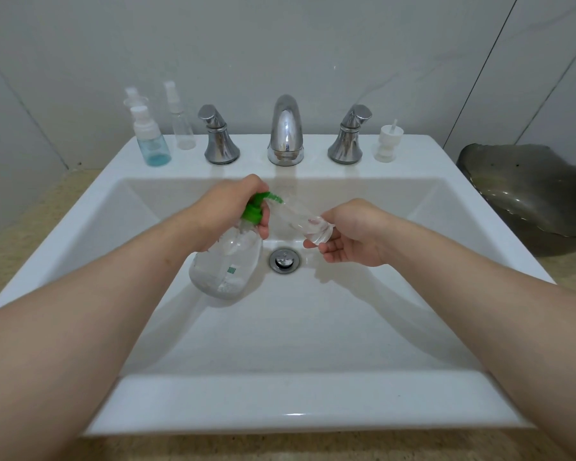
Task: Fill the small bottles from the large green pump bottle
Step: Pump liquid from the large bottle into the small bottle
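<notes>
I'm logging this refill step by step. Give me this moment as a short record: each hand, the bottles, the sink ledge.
left hand: grips green pump bottle at its neck, over the sink
right hand: holds small clear bottle tilted, mouth at the green nozzle
level in pump bottle: low, clear liquid
ledge, left: blue-tinted spray bottle, clear spray bottle, both capped
ledge, right: loose white spray cap
</notes>
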Available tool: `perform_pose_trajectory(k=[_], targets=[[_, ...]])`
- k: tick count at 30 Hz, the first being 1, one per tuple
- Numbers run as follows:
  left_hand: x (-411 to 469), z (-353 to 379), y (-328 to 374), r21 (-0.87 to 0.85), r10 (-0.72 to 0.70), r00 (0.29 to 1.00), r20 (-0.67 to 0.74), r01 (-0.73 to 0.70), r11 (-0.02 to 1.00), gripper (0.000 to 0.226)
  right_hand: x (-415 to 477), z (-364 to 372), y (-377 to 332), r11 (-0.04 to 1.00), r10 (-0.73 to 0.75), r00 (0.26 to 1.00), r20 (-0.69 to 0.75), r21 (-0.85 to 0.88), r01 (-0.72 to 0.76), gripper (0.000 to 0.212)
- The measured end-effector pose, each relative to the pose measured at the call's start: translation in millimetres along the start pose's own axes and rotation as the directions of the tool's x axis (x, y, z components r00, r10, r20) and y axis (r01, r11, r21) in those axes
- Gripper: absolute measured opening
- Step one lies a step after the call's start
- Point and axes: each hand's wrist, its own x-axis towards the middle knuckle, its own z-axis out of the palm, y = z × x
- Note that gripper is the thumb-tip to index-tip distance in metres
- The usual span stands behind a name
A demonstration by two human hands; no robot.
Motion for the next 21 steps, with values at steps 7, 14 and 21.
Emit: perform_pose_trajectory(k=[7, 14, 21], targets=[[-1.1, 0.3, -0.7, -0.027, 0.009, 1.000, 0.022, -0.008, 1.000, 0.052, -0.7, -0.2, -0.7, 1.000, -0.007, 1.000, -0.011, -0.006, 0.007, 0.025], [0.6, 0.3, -1.4, -0.011, -0.024, 1.000, -0.004, 0.024, 1.000, 0.053, 1.2, -0.9, -0.6, 1.000, -0.011, 1.000, -0.016, -0.009, 0.011, 0.025], [-0.7, 2.1, 2.3, -0.035, -0.017, 1.000, -0.018, 0.016, 0.999, 0.046, 0.2, 0.3, -1.0, 1.000, -0.013, 1.000, -0.024, -0.009, 0.013, 0.026]])
